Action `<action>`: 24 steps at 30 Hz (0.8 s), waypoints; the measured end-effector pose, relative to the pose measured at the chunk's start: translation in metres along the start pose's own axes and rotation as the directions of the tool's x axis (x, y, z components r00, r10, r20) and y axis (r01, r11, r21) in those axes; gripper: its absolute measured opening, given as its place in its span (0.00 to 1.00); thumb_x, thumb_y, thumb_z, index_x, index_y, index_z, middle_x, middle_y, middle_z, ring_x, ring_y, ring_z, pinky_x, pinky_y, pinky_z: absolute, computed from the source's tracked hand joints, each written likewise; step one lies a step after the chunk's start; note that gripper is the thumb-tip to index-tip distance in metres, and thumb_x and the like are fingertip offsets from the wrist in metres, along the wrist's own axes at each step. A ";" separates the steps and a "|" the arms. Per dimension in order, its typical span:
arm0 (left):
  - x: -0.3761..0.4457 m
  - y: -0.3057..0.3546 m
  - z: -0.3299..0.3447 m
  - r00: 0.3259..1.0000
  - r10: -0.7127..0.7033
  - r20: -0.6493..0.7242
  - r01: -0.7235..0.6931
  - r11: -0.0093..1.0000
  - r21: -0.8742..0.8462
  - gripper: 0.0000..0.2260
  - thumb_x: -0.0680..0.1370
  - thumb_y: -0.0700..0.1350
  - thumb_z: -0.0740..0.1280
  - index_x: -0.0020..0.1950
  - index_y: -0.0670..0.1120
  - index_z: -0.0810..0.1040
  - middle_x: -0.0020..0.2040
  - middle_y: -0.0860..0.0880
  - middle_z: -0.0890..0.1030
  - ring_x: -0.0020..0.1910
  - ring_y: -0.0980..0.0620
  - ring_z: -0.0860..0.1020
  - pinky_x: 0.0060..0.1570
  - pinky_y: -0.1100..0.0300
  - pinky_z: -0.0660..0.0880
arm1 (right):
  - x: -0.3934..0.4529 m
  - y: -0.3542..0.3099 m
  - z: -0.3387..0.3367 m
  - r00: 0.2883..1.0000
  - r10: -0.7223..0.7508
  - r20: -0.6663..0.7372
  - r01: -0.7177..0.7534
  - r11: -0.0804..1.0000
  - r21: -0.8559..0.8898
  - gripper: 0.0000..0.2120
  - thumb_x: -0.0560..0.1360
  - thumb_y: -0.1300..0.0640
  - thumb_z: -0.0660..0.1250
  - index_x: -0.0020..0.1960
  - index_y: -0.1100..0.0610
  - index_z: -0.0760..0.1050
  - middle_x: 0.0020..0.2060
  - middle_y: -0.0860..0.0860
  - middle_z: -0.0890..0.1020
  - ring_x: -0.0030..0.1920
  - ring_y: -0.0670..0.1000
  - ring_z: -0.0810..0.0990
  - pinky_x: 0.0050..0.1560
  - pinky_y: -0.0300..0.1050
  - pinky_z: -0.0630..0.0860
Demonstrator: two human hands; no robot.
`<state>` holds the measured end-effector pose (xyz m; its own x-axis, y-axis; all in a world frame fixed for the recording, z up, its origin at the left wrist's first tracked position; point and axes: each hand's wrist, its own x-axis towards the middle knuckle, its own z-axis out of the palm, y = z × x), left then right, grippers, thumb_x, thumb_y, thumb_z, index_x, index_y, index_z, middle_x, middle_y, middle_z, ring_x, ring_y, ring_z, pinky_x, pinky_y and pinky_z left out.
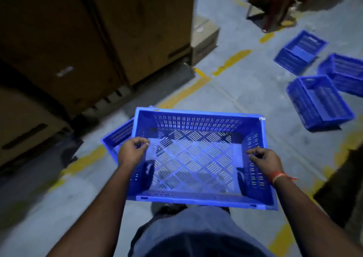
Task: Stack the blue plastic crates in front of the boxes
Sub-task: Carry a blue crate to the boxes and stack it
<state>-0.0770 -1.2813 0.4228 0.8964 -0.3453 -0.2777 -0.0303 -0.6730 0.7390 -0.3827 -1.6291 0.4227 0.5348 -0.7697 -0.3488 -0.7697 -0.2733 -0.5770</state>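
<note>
Left hand (132,151) and right hand (265,159) grip the side rims of a blue crate (196,158), held above another crate (117,137) on the grey floor (245,91) before tall cardboard boxes (88,40). Three crates (318,101) lie scattered rightward beyond yellow floor lines (184,91).

The held crate (198,154) hides most of a second crate (119,137); a far crate (345,74) is cut off right.

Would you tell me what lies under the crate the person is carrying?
Under the held crate, another blue crate pokes out at its left on the floor. Most of that lower crate is covered, so its contents cannot be seen.
</note>
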 end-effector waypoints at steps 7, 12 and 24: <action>0.003 -0.044 -0.055 0.977 -0.129 -0.172 0.111 0.988 -0.110 0.03 0.74 0.43 0.75 0.42 0.50 0.85 0.43 0.52 0.86 0.42 0.57 0.82 0.43 0.66 0.74 | 0.077 -0.103 0.034 0.974 -0.178 0.139 0.189 0.979 -0.073 0.08 0.70 0.59 0.74 0.40 0.46 0.83 0.36 0.53 0.84 0.37 0.54 0.81 0.45 0.53 0.78; 0.004 -0.059 -0.077 0.937 -0.222 -0.268 0.185 0.970 -0.159 0.03 0.75 0.41 0.74 0.44 0.48 0.85 0.42 0.51 0.85 0.40 0.58 0.80 0.38 0.74 0.70 | 0.117 -0.165 0.062 0.927 -0.287 0.240 0.314 0.946 -0.084 0.07 0.70 0.59 0.73 0.42 0.47 0.83 0.36 0.52 0.85 0.39 0.53 0.83 0.45 0.47 0.77; 0.079 -0.078 -0.064 0.840 -0.441 -0.316 0.421 0.897 -0.135 0.04 0.75 0.43 0.74 0.42 0.52 0.84 0.41 0.53 0.85 0.37 0.58 0.79 0.38 0.62 0.70 | 0.227 -0.241 0.133 0.852 -0.295 0.432 0.380 0.917 -0.124 0.10 0.71 0.61 0.72 0.37 0.47 0.80 0.39 0.52 0.86 0.42 0.52 0.83 0.47 0.44 0.75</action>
<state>0.0244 -1.2145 0.3827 0.9060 0.2138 -0.3654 0.4096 -0.6606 0.6291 -0.0295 -1.6611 0.3841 0.8338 -0.3257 -0.4458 -0.5450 -0.6146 -0.5703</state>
